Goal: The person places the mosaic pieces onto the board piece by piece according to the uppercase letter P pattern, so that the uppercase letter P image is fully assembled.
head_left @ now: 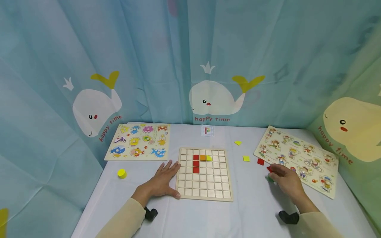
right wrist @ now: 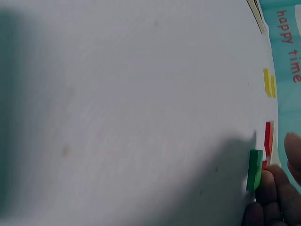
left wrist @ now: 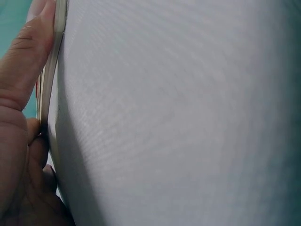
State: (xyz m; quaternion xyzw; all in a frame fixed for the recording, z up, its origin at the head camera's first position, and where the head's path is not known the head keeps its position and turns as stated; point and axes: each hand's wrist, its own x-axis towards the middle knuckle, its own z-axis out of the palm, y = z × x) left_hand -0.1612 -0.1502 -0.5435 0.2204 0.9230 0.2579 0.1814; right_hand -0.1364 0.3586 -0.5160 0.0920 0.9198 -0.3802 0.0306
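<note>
My left hand (head_left: 162,180) lies with spread fingers at the left edge of a wooden grid board (head_left: 205,199), its fingertips and thumb at the rim. Three red squares (head_left: 195,163) form a column on the grid, with an orange square (head_left: 202,158) and a yellow one (head_left: 209,158) beside the top one. To the right, my right hand (head_left: 287,181) is low over the table, its fingertips at a red tile (head_left: 269,169) and a green tile (right wrist: 254,170). In the right wrist view, the thumb stands apart from the fingers, which are close beside the green tile.
Another red tile (head_left: 260,161) and two yellow pieces (head_left: 246,158) lie right of the board. Picture puzzle boards stand at the left (head_left: 143,143) and right (head_left: 297,160). A yellow cylinder (head_left: 122,174) is at the left, and a small pattern card (head_left: 207,130) at the back.
</note>
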